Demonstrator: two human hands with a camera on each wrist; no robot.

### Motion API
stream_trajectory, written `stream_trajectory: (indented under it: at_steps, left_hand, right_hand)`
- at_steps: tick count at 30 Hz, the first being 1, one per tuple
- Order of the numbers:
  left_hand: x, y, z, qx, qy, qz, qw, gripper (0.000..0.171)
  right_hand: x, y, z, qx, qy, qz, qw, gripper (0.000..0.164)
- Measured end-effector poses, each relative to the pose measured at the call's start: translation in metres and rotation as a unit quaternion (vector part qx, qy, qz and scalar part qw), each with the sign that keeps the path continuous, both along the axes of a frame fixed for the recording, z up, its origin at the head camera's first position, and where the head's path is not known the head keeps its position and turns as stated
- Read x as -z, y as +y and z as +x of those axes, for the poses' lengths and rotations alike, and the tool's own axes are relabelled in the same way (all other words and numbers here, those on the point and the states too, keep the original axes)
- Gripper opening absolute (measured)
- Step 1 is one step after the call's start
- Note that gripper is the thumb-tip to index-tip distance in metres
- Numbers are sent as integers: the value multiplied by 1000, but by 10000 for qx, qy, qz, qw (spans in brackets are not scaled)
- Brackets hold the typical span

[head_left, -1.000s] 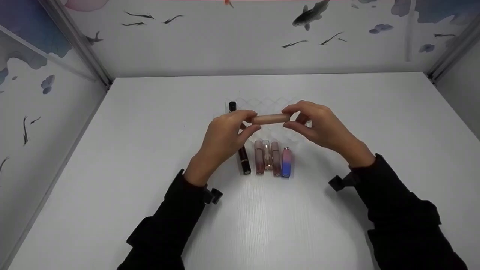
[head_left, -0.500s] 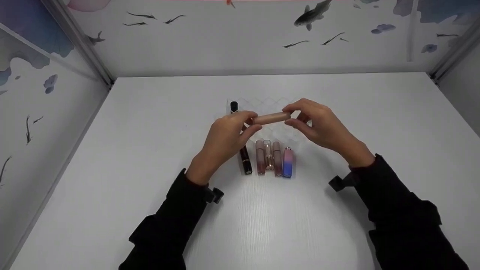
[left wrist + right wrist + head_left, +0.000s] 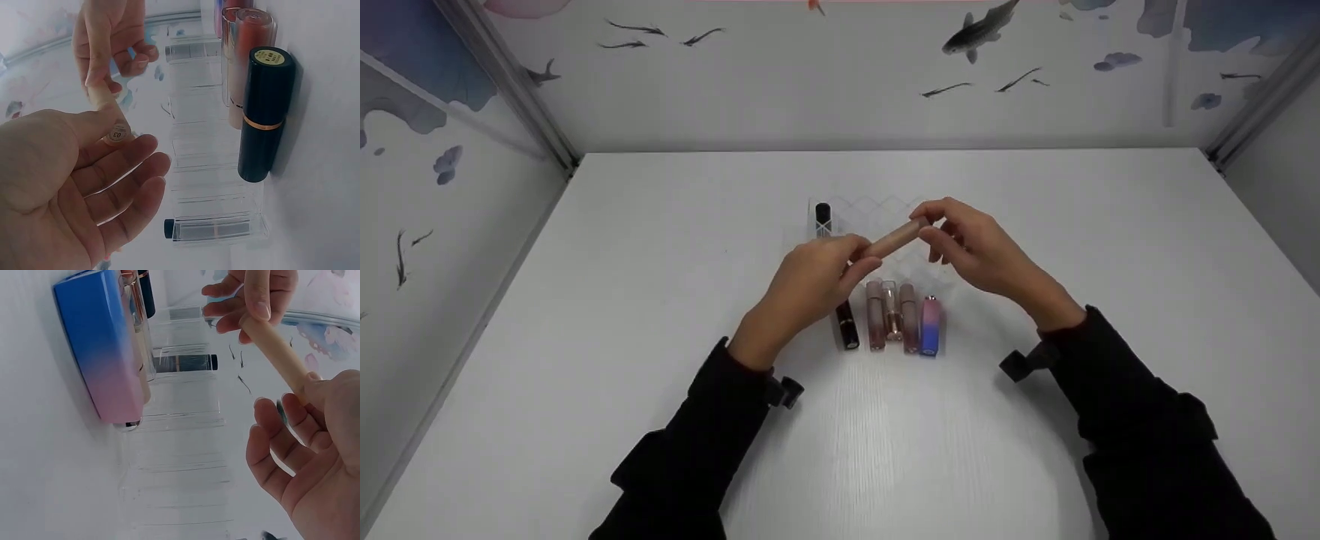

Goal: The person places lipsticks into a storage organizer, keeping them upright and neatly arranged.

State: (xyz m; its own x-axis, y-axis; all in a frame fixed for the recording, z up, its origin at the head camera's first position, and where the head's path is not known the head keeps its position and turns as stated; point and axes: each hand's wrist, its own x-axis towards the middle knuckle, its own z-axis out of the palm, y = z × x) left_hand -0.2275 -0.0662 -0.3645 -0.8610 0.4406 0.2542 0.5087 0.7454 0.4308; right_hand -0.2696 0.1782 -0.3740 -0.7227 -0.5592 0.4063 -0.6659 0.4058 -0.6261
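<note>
A slim beige cosmetic tube (image 3: 895, 239) is held in the air, tilted with its right end higher. My left hand (image 3: 814, 279) pinches the lower end between thumb and fingers, near a round label reading 03 in the left wrist view. At the other end, the thumb and fingertips of my right hand (image 3: 979, 247) pinch the tube. Below and behind the hands is a clear compartmented organizer (image 3: 197, 135). A black-capped tube (image 3: 185, 363) stands in one of its compartments at the left side.
In front of the organizer stand a black tube with a gold band (image 3: 264, 107), several lip gloss tubes (image 3: 910, 319) and a pink-to-blue box-shaped tube (image 3: 95, 343). They share the white table (image 3: 855, 450). Patterned panels (image 3: 810, 90) border it at the back and left.
The beige tube has turned from nearly level to a steeper slant. My right hand has shifted left toward my left hand, which stays almost in place. Both keep their pinch.
</note>
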Motion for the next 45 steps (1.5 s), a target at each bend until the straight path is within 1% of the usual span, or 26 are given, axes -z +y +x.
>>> stream_trajectory:
  at_steps: [4,8,11,13,16,19,24,27,29,32,35,39,45]
  left_hand:
    - [-1,1,0,41,-7,1,10000,34]
    - [-1,1,0,-69,19,11,10000,34]
    - [-2,2,1,-128,36,-10,9999,34]
    - [-1,3,1,-129,-11,-18,9999,34]
    - [-1,4,2,-65,-193,8,9998,35]
    - [0,7,4,63,-505,76,9987,36]
    - [3,13,8,289,-1071,71,9938,37]
    - [7,17,9,378,-1209,13,9919,36]
    - [9,19,9,404,-1263,-30,9912,36]
    - [11,22,9,381,-1250,-94,9914,37]
    - [11,24,10,316,-1144,-145,9928,36]
    - [11,26,11,298,-976,-151,9947,35]
    - [10,29,12,278,-909,-114,9954,36]
  right_hand:
    - [2,1,0,96,-665,-215,9975,27]
    - [1,-1,0,161,-1187,-368,9921,31]
    - [0,-2,0,184,-1443,-389,9886,33]
    - [-1,-3,0,201,-1499,-308,9880,33]
    - [-1,-3,0,162,-1495,-240,9883,35]
    - [-1,-4,0,89,-1556,-300,9873,36]
    - [-3,-6,3,55,-1942,-339,9804,39]
    - [-1,-7,4,46,-2130,-326,9765,40]
    - [0,-7,4,30,-2184,-359,9752,40]
    - [0,-7,4,8,-2180,-448,9749,40]
    - [-1,-7,4,22,-2168,-593,9744,39]
    - [-2,-7,4,182,-2124,-723,9743,38]
    - [-2,-7,3,381,-1911,-709,9783,37]
